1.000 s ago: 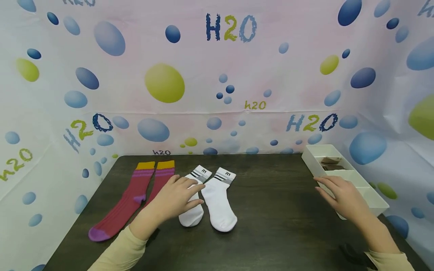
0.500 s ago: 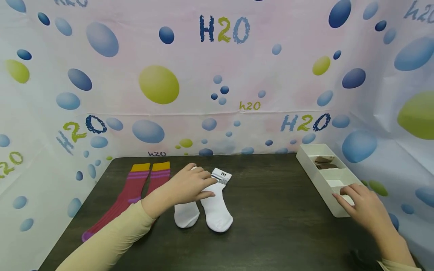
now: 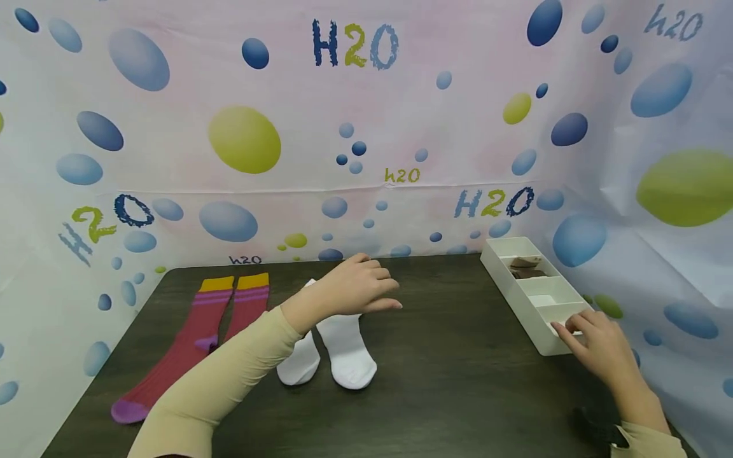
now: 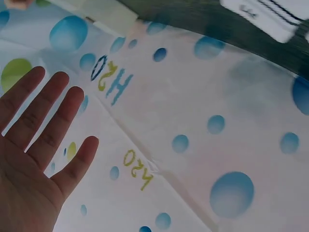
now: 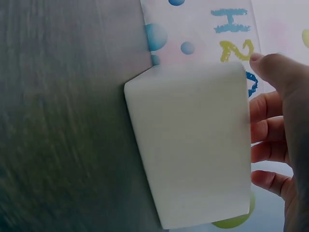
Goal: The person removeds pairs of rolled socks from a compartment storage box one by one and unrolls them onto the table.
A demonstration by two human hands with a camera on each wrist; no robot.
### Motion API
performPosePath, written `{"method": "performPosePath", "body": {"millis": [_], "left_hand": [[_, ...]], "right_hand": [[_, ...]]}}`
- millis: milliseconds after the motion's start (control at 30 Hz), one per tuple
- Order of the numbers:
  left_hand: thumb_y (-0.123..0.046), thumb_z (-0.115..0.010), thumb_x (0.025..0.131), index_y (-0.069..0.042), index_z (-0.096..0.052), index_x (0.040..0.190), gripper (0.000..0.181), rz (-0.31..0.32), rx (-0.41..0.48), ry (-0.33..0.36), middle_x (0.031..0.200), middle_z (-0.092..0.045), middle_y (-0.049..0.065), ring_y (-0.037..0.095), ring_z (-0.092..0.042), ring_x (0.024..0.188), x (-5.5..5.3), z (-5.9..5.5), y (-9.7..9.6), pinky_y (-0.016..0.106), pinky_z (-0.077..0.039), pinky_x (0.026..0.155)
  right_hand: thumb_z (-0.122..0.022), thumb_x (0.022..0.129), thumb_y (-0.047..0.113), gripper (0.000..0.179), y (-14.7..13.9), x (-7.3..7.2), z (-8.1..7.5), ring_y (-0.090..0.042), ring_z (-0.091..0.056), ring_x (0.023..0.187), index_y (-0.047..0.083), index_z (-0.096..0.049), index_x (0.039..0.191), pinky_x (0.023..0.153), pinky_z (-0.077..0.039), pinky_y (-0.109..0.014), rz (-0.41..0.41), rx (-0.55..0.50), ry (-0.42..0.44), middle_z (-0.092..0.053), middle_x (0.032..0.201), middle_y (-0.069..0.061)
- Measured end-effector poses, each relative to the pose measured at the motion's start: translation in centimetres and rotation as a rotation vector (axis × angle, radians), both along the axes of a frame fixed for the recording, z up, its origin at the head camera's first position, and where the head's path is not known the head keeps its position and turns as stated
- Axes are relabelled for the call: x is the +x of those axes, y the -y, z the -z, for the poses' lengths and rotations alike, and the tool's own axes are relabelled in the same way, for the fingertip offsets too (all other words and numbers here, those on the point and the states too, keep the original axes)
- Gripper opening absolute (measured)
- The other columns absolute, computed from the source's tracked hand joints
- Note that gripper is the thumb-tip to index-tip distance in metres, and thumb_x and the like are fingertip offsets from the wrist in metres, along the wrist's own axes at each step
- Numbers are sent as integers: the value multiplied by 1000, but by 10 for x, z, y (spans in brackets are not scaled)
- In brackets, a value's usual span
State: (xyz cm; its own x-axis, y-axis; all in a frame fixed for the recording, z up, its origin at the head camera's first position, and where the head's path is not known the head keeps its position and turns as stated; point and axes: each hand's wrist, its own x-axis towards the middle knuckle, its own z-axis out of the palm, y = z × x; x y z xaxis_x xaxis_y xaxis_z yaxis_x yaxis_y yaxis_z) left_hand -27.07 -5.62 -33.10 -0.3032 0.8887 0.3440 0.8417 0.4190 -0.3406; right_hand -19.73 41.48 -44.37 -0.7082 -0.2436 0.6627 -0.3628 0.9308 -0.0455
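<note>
My left hand [image 3: 352, 287] is raised over the pair of white ankle socks [image 3: 346, 356], holding nothing. Its fingers are straight and spread in the left wrist view, palm [image 4: 24, 188] bare. It hides most of the socks' striped cuffs in the head view, though one cuff [image 4: 263, 17] shows in the left wrist view. At the near end of a long white divided box [image 3: 518, 305], my right hand [image 3: 598, 346] hovers with loosely bent fingers over the nearest compartment. In the right wrist view, the box's end wall [image 5: 188, 145] overlaps the fingertips; the thumb stands apart from the fingers.
Long burgundy socks [image 3: 172, 353] with yellow cuffs lie on the left of the dark table [image 3: 446, 381]. Folded brown items [image 3: 525, 267] sit in a far compartment of the box. A white patterned sheet [image 3: 321, 83] hangs behind the table.
The head view has turned to the right. My left hand has shifted right across the white socks. The right hand has drawn back along the box to its near end.
</note>
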Motion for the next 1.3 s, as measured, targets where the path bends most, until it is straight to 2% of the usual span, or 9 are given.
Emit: {"method": "performPosePath", "body": {"millis": [200, 400, 600, 767, 933, 1133, 1300], "left_hand": [[-49, -53, 96, -24, -70, 115, 35, -15, 38, 102, 101, -72, -10, 12, -67, 93, -11, -12, -39, 36, -50, 90], [-50, -50, 98, -26, -69, 117, 36, -22, 66, 175, 108, -71, -11, 10, -67, 99, -25, -18, -74, 35, -49, 94], [-51, -49, 98, -27, -70, 112, 34, -24, 120, 244, 100, -71, -13, 6, -66, 88, -39, -14, -106, 28, -51, 81], [-47, -50, 99, -25, -70, 107, 31, -12, 195, 295, 94, -71, -11, 5, -65, 80, -46, -12, -131, 24, -51, 74], [-43, -49, 101, -24, -71, 106, 30, 2, 242, 343, 88, -70, -10, 3, -62, 73, -50, -13, -153, 21, -48, 67], [-43, -48, 101, -25, -72, 106, 31, -1, 253, 367, 97, -71, -11, 0, -62, 81, -54, -11, -175, 18, -48, 72], [-43, -47, 101, -26, -72, 105, 30, -21, 249, 340, 94, -70, -12, 2, -60, 80, -60, -3, -193, 19, -46, 70]], "right_hand": [[-74, 81, 38, 34, 1, -1, 7, -19, -47, 58, 17, -58, 61, 50, -33, -32, -18, 6, -44, -54, 64, 2], [-72, 82, 47, 41, 1, -3, 11, -22, -49, 62, 15, -57, 61, 55, -33, -37, -23, -43, -81, -53, 64, 0], [-58, 88, 62, 56, 3, -4, 15, -25, -49, 62, 13, -56, 60, 58, -30, -38, -27, -108, -96, -53, 64, -1], [-52, 90, 64, 59, 2, -5, 17, -24, -48, 61, 12, -56, 61, 56, -30, -36, -40, -106, -114, -53, 64, -2], [-53, 91, 63, 58, 1, -5, 16, -22, -47, 60, 13, -55, 61, 56, -28, -34, -31, -107, -115, -52, 64, -1], [-45, 93, 65, 64, 1, -7, 16, -24, -48, 61, 11, -56, 62, 56, -29, -36, -39, -86, -135, -53, 64, -3], [-53, 96, 51, 54, -2, -6, 20, -27, -50, 65, 7, -59, 65, 58, -30, -37, -36, -116, -135, -56, 66, -6]]}}
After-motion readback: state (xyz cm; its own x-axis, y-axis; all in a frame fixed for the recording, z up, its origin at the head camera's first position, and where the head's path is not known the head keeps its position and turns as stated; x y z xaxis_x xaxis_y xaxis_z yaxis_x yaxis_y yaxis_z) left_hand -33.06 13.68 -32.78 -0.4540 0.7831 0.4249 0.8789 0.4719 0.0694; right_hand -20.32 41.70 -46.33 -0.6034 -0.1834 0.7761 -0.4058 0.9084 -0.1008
